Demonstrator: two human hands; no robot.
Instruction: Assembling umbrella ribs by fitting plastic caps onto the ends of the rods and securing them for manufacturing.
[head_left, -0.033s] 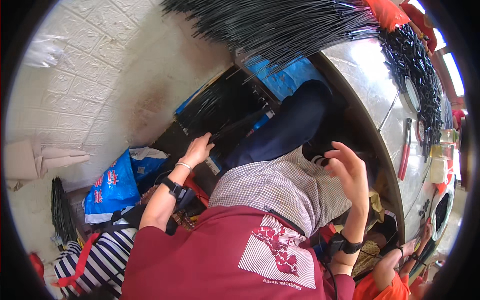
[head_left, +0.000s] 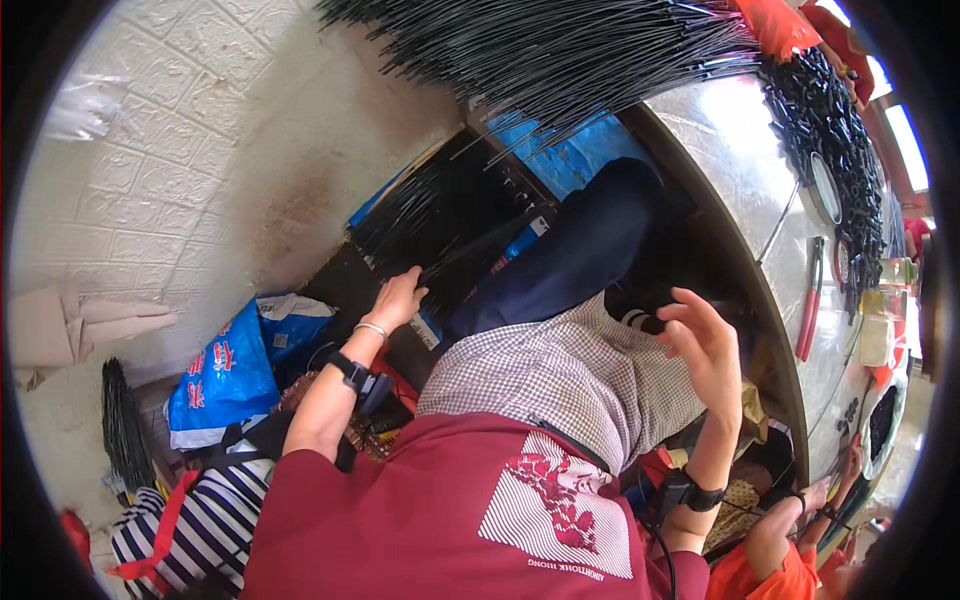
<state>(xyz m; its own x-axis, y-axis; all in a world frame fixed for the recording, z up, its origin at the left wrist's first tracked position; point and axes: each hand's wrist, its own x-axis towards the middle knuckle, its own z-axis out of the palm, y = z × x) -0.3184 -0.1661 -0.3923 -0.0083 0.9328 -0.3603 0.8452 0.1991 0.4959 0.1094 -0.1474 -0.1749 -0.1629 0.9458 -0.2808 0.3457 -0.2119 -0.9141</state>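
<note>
The person's left hand [head_left: 397, 298] is reaching out to the far left and closing its fingers around a few thin black rods [head_left: 470, 262] drawn from the stack of black rods [head_left: 440, 215] lying in a dark tray beside the knee. A bangle and a black wrist device [head_left: 360, 378] are sitting on that forearm. The right hand [head_left: 705, 350] is hovering open and empty over the lap, fingers loosely curled, just in front of the edge of the shiny metal table [head_left: 740, 190]; a black strap is also circling its wrist. The person is wearing a maroon shirt [head_left: 450, 510] and a checked apron over dark trousers. Beyond the stack, a large bundle of black rods [head_left: 560, 50] is fanning across the far side. On the table to the right, red-handled pliers [head_left: 808, 310] are lying near a heap of short black pieces [head_left: 830, 120]. On the left, a blue plastic bag [head_left: 225, 370] is resting against the white brick wall [head_left: 150, 180], with a striped bag [head_left: 195, 535] nearer. Another person's hand [head_left: 852, 465] is showing at the near right.
</note>
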